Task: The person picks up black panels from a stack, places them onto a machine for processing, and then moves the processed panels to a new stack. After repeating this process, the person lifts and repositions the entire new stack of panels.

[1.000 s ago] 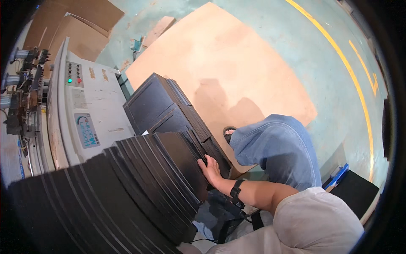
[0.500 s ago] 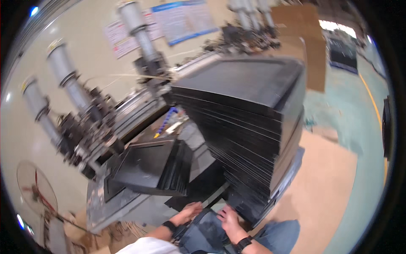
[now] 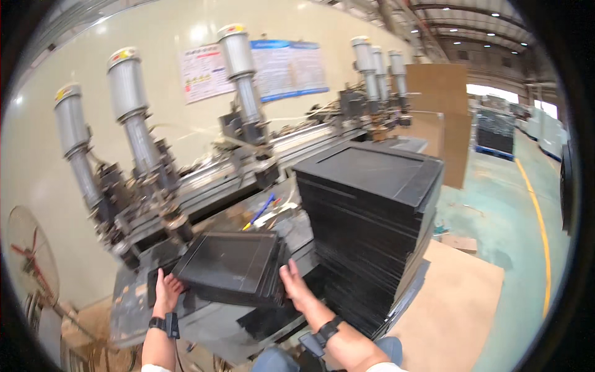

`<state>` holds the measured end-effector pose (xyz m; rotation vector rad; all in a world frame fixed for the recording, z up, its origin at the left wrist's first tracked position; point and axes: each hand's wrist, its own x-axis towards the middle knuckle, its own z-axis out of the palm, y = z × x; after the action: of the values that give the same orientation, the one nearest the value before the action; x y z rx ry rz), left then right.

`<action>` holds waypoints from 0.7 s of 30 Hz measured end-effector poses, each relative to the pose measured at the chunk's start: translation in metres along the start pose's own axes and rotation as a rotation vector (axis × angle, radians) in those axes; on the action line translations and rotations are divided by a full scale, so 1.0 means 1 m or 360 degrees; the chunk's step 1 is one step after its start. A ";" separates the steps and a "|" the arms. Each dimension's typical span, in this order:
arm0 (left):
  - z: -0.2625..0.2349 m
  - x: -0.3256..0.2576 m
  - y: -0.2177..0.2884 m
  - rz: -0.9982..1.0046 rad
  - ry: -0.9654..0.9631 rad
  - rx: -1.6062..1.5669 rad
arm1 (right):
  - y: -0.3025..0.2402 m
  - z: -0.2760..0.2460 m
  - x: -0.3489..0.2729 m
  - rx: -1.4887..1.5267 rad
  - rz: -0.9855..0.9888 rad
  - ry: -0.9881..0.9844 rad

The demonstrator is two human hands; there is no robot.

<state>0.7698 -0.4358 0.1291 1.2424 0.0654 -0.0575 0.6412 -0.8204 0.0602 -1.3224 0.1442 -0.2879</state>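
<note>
A short stack of black rectangular panels (image 3: 230,261) lies on the grey worktable, its edges slightly uneven. My left hand (image 3: 167,290) is at the stack's near left side, thumb raised and fingers apart. Along the right side of the same stack is my right hand (image 3: 295,285), fingers stretched out against or close to the panel edges. Neither hand is closed round a panel. To the right rises a tall pile of similar black panels (image 3: 365,180), with a recessed rectangle on its top piece.
A machine with upright grey cylinders (image 3: 127,84) stands along the wall behind the table. A blue and yellow hose (image 3: 260,211) lies on the table (image 3: 133,310) behind the short stack. Brown board (image 3: 458,291) covers the floor at right; a fan (image 3: 34,254) stands at left.
Both hands have risen from near my lap and spread to either side of the short stack. The view has tilted upward, showing more wall and ceiling.
</note>
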 end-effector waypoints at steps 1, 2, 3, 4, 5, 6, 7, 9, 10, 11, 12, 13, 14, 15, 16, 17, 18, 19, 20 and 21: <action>-0.010 0.020 -0.002 -0.0130 -0.0482 0.0021 | 0.008 0.007 0.006 -0.0019 -0.0127 0.0019; 0.039 0.012 -0.014 -0.0228 -0.0468 -0.0059 | 0.013 -0.006 0.013 -0.0058 -0.0234 0.0136; 0.038 0.016 -0.019 -0.0117 -0.0618 -0.0200 | -0.002 0.008 0.008 -0.0038 -0.0189 0.0081; 0.021 0.025 -0.028 -0.0007 -0.0560 -0.0228 | -0.017 0.024 0.002 -0.0019 -0.0143 0.0031; 0.044 0.025 -0.031 -0.0454 0.0328 -0.0613 | -0.010 0.016 0.008 -0.0164 -0.0235 0.0140; 0.012 0.043 -0.046 0.0003 -0.0793 -0.0338 | -0.002 0.024 0.014 -0.0309 -0.0326 0.0164; 0.025 0.046 -0.046 -0.0056 -0.0879 -0.0332 | 0.006 0.025 0.018 -0.0297 -0.0331 0.0197; 0.053 0.027 -0.044 -0.0271 -0.0535 -0.0749 | 0.006 0.017 0.014 -0.0292 -0.0263 0.0250; 0.056 0.019 -0.042 -0.0362 -0.0322 -0.0943 | 0.001 0.016 0.007 -0.0287 -0.0183 0.0262; 0.056 0.014 -0.041 -0.0388 -0.0348 -0.0940 | -0.001 0.016 0.003 -0.0270 -0.0181 0.0296; 0.054 0.010 -0.042 -0.0361 -0.0392 -0.0838 | -0.004 0.016 -0.002 -0.0252 -0.0178 0.0319; 0.048 0.007 -0.045 -0.0330 -0.0423 -0.0736 | -0.013 0.018 -0.013 -0.0258 -0.0172 0.0333; 0.042 0.004 -0.050 -0.0300 -0.0453 -0.0634 | -0.024 0.019 -0.027 -0.0207 -0.0111 0.0320; 0.035 -0.005 -0.055 -0.0271 -0.0483 -0.0532 | -0.031 0.016 -0.039 -0.0157 -0.0049 0.0310; 0.032 -0.014 -0.060 -0.0248 -0.0519 -0.0428 | -0.025 0.009 -0.046 -0.0161 -0.0038 0.0333; 0.029 -0.027 -0.065 -0.0207 -0.0485 -0.0370 | -0.016 0.002 -0.052 -0.0148 -0.0036 0.0317; 0.024 -0.044 -0.069 -0.0196 -0.0439 -0.0318 | -0.011 -0.003 -0.059 -0.0137 -0.0034 0.0284; 0.021 -0.054 -0.068 -0.0204 -0.0415 -0.0294 | -0.014 -0.006 -0.069 -0.0160 -0.0044 0.0239; 0.020 -0.065 -0.068 -0.0209 -0.0393 -0.0267 | -0.018 -0.007 -0.079 -0.0161 -0.0032 0.0237; 0.019 -0.076 -0.068 -0.0219 -0.0371 -0.0258 | -0.024 -0.007 -0.090 -0.0126 -0.0029 0.0193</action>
<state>0.6891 -0.4745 0.0772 1.0608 -0.0459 -0.3102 0.5500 -0.8064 0.0765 -1.3855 0.2480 -0.3817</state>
